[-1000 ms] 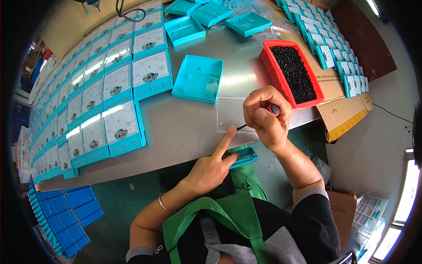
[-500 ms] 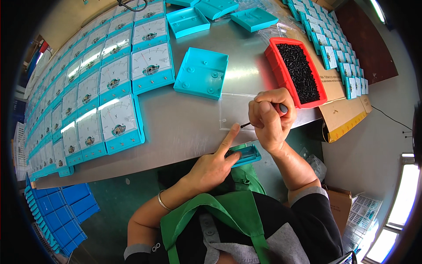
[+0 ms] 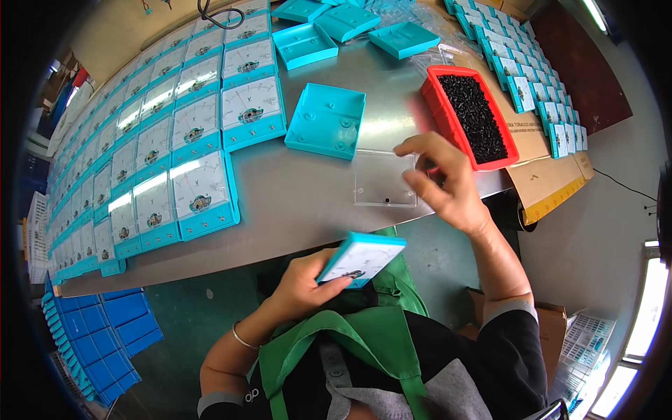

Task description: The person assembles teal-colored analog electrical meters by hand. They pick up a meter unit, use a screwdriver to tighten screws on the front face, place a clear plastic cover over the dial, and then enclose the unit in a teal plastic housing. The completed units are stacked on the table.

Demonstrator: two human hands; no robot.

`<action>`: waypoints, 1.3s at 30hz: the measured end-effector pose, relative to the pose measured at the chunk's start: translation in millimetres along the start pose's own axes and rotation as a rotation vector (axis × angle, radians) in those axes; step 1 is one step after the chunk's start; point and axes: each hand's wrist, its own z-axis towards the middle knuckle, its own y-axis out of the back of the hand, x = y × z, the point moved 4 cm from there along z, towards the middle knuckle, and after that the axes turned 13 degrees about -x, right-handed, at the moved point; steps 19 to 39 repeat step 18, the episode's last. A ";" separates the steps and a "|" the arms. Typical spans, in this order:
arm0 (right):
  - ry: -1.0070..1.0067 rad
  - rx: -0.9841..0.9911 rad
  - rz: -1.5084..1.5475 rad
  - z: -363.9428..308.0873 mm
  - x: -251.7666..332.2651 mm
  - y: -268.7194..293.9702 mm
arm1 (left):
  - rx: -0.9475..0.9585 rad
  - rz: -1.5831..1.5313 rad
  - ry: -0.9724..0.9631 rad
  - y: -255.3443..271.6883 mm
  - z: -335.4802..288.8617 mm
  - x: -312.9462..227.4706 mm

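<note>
My left hand [image 3: 305, 281] grips a panel meter [image 3: 364, 260] with a turquoise case and a white dial face, tilted over my lap near the table edge. My right hand [image 3: 448, 183] is raised above a clear plastic cover [image 3: 378, 175], its thumb and index finger spread. A little of a dark and red screwdriver [image 3: 435, 174] shows under its curled fingers; the rest is hidden. The cover lies flat on the metal table, with a small black part [image 3: 387, 201] at its near edge. Behind the cover sits an empty turquoise case [image 3: 326, 121].
Rows of turquoise meters [image 3: 203, 189] fill the table's left side. A red bin [image 3: 458, 119] of small black parts stands at the right, beside cardboard [image 3: 535, 168] bearing more meters [image 3: 521, 94]. More turquoise cases [image 3: 404, 40] lie at the back. Blue crates [image 3: 98, 336] stand below left.
My left hand has left the clear cover, drawn back toward me and tilted the meter dial-side up. My right hand has lifted off the cover, loosening its thumb and index finger from the screwdriver.
</note>
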 end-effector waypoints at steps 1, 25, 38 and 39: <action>0.093 0.035 -0.160 -9.8 -12.1 -5.9 | -0.067 -0.130 0.210 9.1 -6.1 -2.4; 0.051 0.270 -0.200 -37.2 -27.7 -18.8 | -0.496 -0.624 0.151 56.0 4.9 -25.6; 0.051 0.270 -0.200 -37.2 -27.7 -18.8 | -0.496 -0.624 0.151 56.0 4.9 -25.6; 0.051 0.270 -0.200 -37.2 -27.7 -18.8 | -0.496 -0.624 0.151 56.0 4.9 -25.6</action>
